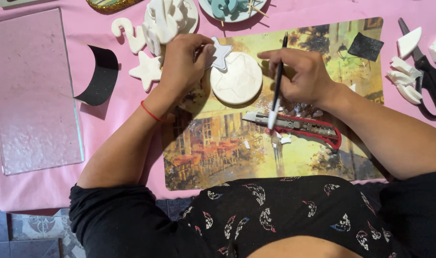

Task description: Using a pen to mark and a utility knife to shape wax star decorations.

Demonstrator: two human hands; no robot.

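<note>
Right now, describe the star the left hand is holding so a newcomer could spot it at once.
Start at the painted street-scene mat on the pink table. At its top edge lies a white round disc; the left hand pinches the star just above it. Unlike the plain white star left of that hand, this one looks greyish and is held.

Pink worktop (51,191) under everything. Clear glass pane (34,91) at left of frame, curled black strip (101,76) just beside it. Red utility knife (299,126) at centre on painted street-scene mat (227,157). Black scissors (428,76) at right edge among white foam scraps (404,81). Black square (366,46) upper right.
</note>
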